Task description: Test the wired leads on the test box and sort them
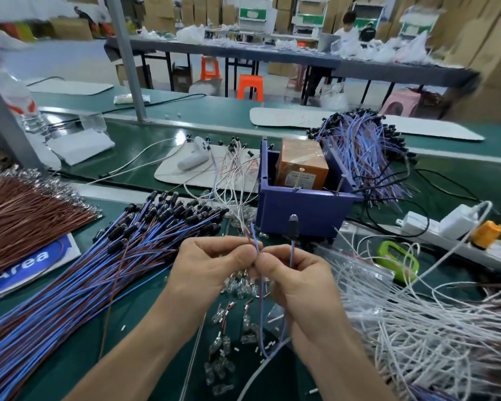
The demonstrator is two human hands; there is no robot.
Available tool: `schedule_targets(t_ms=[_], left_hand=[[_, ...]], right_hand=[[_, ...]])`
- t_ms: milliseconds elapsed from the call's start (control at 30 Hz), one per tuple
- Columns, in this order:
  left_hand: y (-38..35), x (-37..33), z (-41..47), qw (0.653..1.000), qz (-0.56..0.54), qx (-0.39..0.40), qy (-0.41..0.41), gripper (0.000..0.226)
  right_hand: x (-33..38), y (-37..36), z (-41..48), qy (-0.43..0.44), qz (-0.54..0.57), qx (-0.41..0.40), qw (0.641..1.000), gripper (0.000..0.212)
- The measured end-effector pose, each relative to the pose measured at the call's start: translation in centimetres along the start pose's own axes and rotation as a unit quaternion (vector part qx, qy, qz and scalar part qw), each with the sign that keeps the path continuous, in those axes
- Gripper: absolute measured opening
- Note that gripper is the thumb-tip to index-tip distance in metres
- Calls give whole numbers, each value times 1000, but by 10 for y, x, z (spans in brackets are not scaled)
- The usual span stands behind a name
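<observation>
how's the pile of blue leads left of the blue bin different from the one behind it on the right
The left pile lies flat and fanned out; the right pile is heaped in a mound. The left pile's black caps point toward the blue bin; the right pile's caps ring its far edge. Both hold blue and brown wires with black caps.

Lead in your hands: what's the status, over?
Left hand and right hand both pinch one blue-and-brown lead. Its ends point up, before the blue box. Clear bulbs lie loose beneath; path looks open.
</observation>
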State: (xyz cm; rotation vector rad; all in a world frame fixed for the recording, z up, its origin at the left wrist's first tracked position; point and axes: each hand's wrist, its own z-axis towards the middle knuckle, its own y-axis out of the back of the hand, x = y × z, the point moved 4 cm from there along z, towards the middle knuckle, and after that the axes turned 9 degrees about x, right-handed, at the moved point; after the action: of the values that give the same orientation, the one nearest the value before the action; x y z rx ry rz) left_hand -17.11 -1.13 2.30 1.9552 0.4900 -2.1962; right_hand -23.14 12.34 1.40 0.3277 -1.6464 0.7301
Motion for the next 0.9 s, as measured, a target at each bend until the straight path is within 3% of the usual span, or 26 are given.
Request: schedule_targets(t_ms=[100,200,267,367,467,600,700,900], left_hand=[[-11,-12,1,994,86,-56,-40,16],[-18,-29,18,996,25,-86,-27,18],[-23,-35,35,993,-34,-111,1,19],[-36,-29,53,988,-23,-155,13,25],[-49,-12,61,985,4,-172,32,27],[-54,-1,63,984,118,-133,29,38],[-52,-5,64,974,194,-113,-16,30],[-48,-8,65,917,349,-164,-100,17]], right_hand=[[15,10,1,5,32,-65,997,20],[41,36,1,34,121,-134,983,4],[53,54,2,61,156,-172,971,18],[54,68,9,68,180,-214,958,31],[46,70,22,60,193,-231,952,21],[39,75,32,55,178,-249,950,9],[36,81,34,74,168,-242,953,19],[32,82,29,95,146,-213,961,37]])
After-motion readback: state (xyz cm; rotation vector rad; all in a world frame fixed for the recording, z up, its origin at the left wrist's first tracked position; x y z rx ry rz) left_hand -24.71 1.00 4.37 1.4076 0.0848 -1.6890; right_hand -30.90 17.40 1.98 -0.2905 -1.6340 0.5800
